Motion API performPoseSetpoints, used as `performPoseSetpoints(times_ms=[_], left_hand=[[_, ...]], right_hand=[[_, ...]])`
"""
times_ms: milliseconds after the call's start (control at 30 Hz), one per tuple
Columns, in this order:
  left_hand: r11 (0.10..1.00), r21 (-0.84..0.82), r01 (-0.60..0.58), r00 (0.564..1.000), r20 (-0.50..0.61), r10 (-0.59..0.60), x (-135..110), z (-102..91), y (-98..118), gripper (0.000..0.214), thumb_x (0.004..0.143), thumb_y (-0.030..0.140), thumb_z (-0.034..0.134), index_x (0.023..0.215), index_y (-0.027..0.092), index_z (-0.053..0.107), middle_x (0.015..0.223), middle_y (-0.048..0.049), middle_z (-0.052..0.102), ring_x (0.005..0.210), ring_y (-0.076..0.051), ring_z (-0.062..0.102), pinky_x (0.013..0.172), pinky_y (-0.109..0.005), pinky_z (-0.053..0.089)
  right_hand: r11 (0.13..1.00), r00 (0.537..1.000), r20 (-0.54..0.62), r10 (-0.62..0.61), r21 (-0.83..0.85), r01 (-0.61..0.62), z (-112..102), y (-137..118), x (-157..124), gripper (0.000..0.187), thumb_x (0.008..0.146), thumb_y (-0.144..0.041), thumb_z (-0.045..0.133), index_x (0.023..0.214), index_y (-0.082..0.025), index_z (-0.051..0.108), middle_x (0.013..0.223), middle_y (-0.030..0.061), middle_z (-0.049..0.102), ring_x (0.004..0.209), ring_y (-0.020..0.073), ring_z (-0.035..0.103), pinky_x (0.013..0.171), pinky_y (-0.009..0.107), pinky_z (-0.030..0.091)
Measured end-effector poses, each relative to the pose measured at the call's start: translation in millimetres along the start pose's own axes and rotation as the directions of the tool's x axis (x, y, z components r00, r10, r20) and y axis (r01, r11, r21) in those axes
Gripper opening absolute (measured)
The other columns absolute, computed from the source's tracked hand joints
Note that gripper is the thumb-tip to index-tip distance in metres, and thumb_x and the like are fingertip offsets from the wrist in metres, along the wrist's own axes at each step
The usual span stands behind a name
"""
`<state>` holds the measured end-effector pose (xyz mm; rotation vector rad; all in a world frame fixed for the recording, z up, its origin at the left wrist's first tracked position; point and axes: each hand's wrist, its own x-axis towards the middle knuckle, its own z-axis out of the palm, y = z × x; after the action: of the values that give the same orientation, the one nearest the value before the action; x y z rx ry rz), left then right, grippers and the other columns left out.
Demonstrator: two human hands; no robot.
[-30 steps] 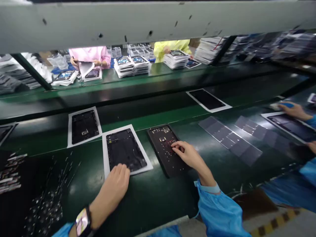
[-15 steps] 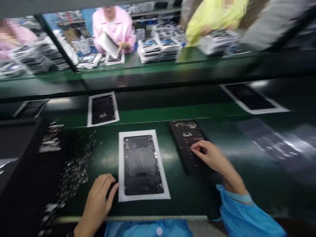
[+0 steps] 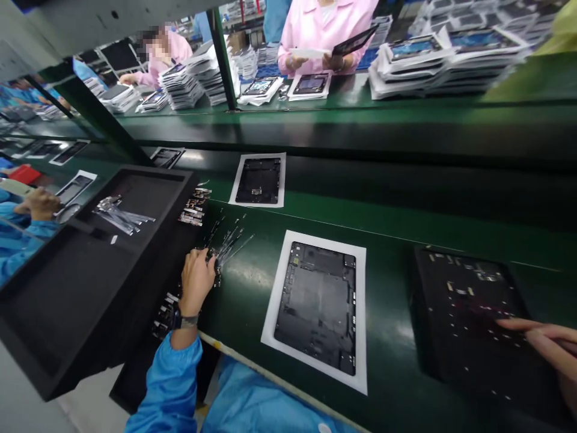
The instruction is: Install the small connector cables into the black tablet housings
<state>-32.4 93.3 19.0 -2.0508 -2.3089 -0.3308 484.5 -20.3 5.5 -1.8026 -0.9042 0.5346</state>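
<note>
My left hand (image 3: 197,281) is curled, fingertips pinched among several small flat cable parts (image 3: 225,243) scattered on the green belt beside a black tray (image 3: 67,288). What the fingers hold is too small to make out. My right hand (image 3: 547,343) lies at the right edge, fingers stretched flat on a black fixture plate (image 3: 469,313) dotted with tiny parts. Between my hands lies a dark tablet back frame (image 3: 318,304) on a white sheet (image 3: 360,313).
A second frame on a white sheet (image 3: 259,180) rides the belt further back. More small parts (image 3: 119,213) lie in the black tray. Another worker's hand (image 3: 38,201) is at the far left. Across the line, people in pink (image 3: 324,24) handle stacks of tablets (image 3: 442,51).
My view swung left. My left hand left the white sheet's corner and reached over to the scattered cable parts by the tray. My right hand stayed on the fixture plate.
</note>
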Motion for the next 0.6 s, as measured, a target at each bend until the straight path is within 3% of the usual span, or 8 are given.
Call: performPoseSetpoints(times_ms=[100,167,267,333,433,533,600], left_hand=[[0.999,0.022,0.033,0.999,0.001,-0.033,8.5,6.2,4.6,0.025,0.090,0.025,0.053,0.107,0.013,0.068,0.101,-0.0164,0.064,0.100,-0.034,0.060,0.087,-0.044,0.050],[0.999,-0.019,0.039,0.999,-0.032,-0.040,11.0,9.4,4.4,0.020,0.087,0.024,0.058,0.101,0.015,0.068,0.101,-0.0158,0.064,0.100,-0.034,0.060,0.088,-0.046,0.049],[0.968,-0.241,0.071,0.993,-0.074,-0.091,14.2,12.7,1.2,0.012,0.081,0.021,0.062,0.092,0.018,0.063,0.091,-0.0104,0.065,0.091,-0.029,0.061,0.084,-0.043,0.050],[0.879,-0.466,0.099,0.988,-0.058,-0.142,16.2,11.8,0.7,0.010,0.078,0.021,0.064,0.087,0.019,0.061,0.082,-0.0057,0.064,0.079,-0.023,0.062,0.075,-0.037,0.052],[0.654,-0.748,0.113,0.980,-0.024,-0.197,15.8,0.7,8.2,0.018,0.074,0.029,0.070,0.086,0.017,0.063,0.080,-0.0040,0.066,0.074,-0.019,0.063,0.070,-0.030,0.051],[0.443,-0.887,0.131,0.978,0.042,-0.206,7.8,-23.3,27.8,0.027,0.072,0.032,0.075,0.091,0.015,0.067,0.082,-0.0037,0.068,0.076,-0.017,0.064,0.072,-0.029,0.053],[0.393,-0.909,0.141,0.989,0.109,-0.102,-1.6,-44.1,43.3,0.022,0.075,0.031,0.075,0.090,0.016,0.069,0.083,-0.0035,0.067,0.074,-0.016,0.064,0.069,-0.026,0.052]], right_hand=[[0.990,1.000,-0.016,0.025,0.143,-0.023,-5.7,10.1,9.6,0.049,0.045,-0.066,0.085,0.065,-0.030,0.059,0.069,0.0072,0.066,0.076,0.0349,0.066,0.079,0.062,0.052],[0.989,0.998,-0.049,0.028,0.143,-0.021,-11.8,18.5,15.2,0.053,0.043,-0.070,0.084,0.065,-0.030,0.057,0.066,0.0071,0.062,0.074,0.0345,0.065,0.078,0.062,0.051],[0.991,0.997,-0.080,0.010,0.133,0.001,-17.6,26.6,18.5,0.054,0.043,-0.073,0.082,0.066,-0.030,0.057,0.065,0.0074,0.060,0.072,0.0322,0.062,0.077,0.060,0.050],[0.990,0.996,-0.088,0.006,0.138,0.006,-16.8,26.4,18.2,0.055,0.043,-0.075,0.081,0.066,-0.030,0.058,0.063,0.0069,0.058,0.070,0.0305,0.060,0.078,0.058,0.049],[0.985,0.995,-0.095,0.018,0.172,-0.002,-10.8,15.5,15.3,0.055,0.042,-0.076,0.082,0.062,-0.030,0.059,0.057,0.0048,0.055,0.066,0.0286,0.059,0.080,0.057,0.047],[0.978,0.991,-0.111,0.070,0.204,-0.046,-6.3,-9.1,6.1,0.048,0.046,-0.065,0.088,0.064,-0.028,0.063,0.059,0.0040,0.058,0.067,0.0262,0.060,0.078,0.051,0.047],[0.980,0.987,-0.114,0.112,0.178,-0.091,-5.0,-30.3,-3.3,0.042,0.050,-0.056,0.089,0.067,-0.025,0.066,0.066,0.0052,0.063,0.070,0.0249,0.061,0.073,0.044,0.047]])
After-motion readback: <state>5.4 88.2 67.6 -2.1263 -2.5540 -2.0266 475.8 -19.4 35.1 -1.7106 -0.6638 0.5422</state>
